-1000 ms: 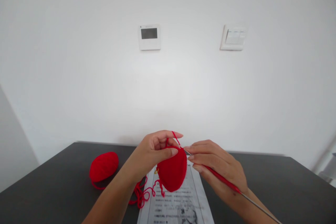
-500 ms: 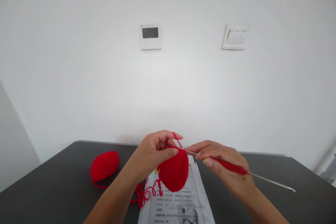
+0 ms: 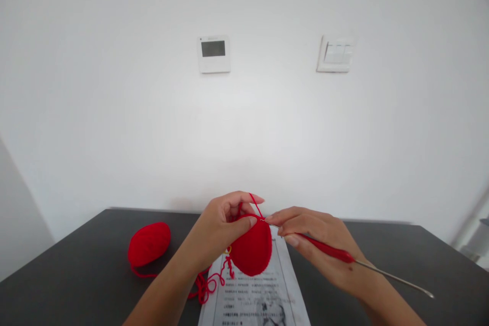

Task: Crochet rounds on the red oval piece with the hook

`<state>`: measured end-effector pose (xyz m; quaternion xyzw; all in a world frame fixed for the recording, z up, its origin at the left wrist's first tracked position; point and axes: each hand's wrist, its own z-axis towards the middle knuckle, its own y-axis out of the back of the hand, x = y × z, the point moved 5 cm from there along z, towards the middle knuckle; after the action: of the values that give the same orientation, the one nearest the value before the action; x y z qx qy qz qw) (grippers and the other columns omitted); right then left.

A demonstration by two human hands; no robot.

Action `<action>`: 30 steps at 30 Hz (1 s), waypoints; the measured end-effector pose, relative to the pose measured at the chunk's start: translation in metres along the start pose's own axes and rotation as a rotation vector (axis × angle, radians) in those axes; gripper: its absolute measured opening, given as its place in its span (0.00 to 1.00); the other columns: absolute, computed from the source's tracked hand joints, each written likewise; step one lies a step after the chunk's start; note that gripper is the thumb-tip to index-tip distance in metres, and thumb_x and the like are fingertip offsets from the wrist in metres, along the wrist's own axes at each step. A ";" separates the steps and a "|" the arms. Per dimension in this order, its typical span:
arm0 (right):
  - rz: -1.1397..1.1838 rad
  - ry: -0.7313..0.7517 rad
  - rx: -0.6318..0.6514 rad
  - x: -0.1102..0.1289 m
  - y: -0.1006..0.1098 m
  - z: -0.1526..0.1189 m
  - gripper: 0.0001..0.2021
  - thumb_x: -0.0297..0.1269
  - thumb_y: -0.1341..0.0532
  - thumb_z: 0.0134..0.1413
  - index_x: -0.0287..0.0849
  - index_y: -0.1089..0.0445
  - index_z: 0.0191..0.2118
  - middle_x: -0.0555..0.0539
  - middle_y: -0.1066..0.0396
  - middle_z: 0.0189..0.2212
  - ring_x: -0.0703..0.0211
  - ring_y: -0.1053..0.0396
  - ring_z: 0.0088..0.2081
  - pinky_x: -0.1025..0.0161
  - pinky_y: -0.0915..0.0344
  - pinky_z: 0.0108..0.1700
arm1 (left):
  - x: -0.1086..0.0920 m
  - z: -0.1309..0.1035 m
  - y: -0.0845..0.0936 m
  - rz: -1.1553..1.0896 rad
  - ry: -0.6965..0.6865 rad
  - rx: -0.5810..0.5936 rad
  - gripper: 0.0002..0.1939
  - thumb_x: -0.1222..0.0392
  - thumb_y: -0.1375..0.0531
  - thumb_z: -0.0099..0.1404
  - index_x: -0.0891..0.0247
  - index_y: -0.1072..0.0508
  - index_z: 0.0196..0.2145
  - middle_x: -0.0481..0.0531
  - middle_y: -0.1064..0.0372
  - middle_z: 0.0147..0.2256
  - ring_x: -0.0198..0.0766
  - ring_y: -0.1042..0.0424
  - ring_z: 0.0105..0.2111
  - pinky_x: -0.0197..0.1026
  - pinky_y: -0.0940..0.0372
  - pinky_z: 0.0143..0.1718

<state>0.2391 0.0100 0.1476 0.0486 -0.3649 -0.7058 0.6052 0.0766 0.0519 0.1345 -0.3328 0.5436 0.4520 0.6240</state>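
A rounded red crocheted piece point(image 3: 252, 250) hangs from my left hand point(image 3: 225, 219), pinched at its top edge under the thumb. Red yarn runs up over the raised left index finger and down to that edge. My right hand point(image 3: 321, 239) is closed on a crochet hook point(image 3: 332, 251) with a red handle and metal ends. The hook's tip meets the top edge of the piece, beside the left thumb. A small yellow marker point(image 3: 228, 249) sits at the piece's left side, with a curly red yarn tail below.
On the dark table point(image 3: 91, 265), a red yarn ball point(image 3: 148, 244) lies at the left. Loose red yarn point(image 3: 204, 288) tangles beside a printed sheet point(image 3: 252, 300) under the work. Behind, a white wall carries a thermostat point(image 3: 214, 55) and a switch panel point(image 3: 336, 54).
The hook's tip has shifted left to the edge of the piece, and my right fingers are nearer the left thumb. The hook's rear end points lower. The whole view has shifted slightly.
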 end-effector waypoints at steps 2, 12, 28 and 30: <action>-0.025 0.007 -0.012 0.002 0.000 0.000 0.07 0.27 0.45 0.60 0.43 0.31 0.39 0.46 0.26 0.41 0.63 0.27 0.43 0.68 0.30 0.44 | 0.000 0.000 0.000 0.020 -0.021 0.001 0.15 0.65 0.40 0.54 0.63 0.27 0.42 0.46 0.33 0.27 0.29 0.36 0.25 0.33 0.42 0.27; -0.118 -0.016 -0.053 0.005 -0.007 0.003 0.07 0.26 0.45 0.60 0.41 0.30 0.38 0.44 0.26 0.38 0.61 0.28 0.39 0.66 0.29 0.40 | -0.003 -0.005 0.001 0.159 -0.111 0.035 0.20 0.70 0.43 0.54 0.61 0.28 0.45 0.48 0.30 0.31 0.35 0.33 0.31 0.36 0.38 0.33; -0.362 0.240 -0.067 0.005 -0.018 0.000 0.06 0.27 0.43 0.59 0.39 0.32 0.41 0.41 0.29 0.39 0.58 0.30 0.41 0.62 0.29 0.39 | 0.000 0.001 0.001 -0.003 0.023 0.057 0.17 0.59 0.37 0.55 0.63 0.27 0.44 0.48 0.29 0.30 0.33 0.32 0.29 0.36 0.40 0.31; -0.387 0.262 -0.064 0.006 -0.019 0.001 0.06 0.27 0.43 0.59 0.39 0.33 0.41 0.41 0.29 0.39 0.57 0.31 0.42 0.62 0.30 0.40 | 0.001 0.002 0.001 -0.005 0.017 0.041 0.19 0.62 0.36 0.53 0.63 0.28 0.45 0.48 0.29 0.30 0.34 0.32 0.29 0.36 0.39 0.32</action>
<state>0.2218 0.0048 0.1396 0.1898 -0.2444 -0.8077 0.5019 0.0767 0.0541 0.1341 -0.3250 0.5574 0.4363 0.6271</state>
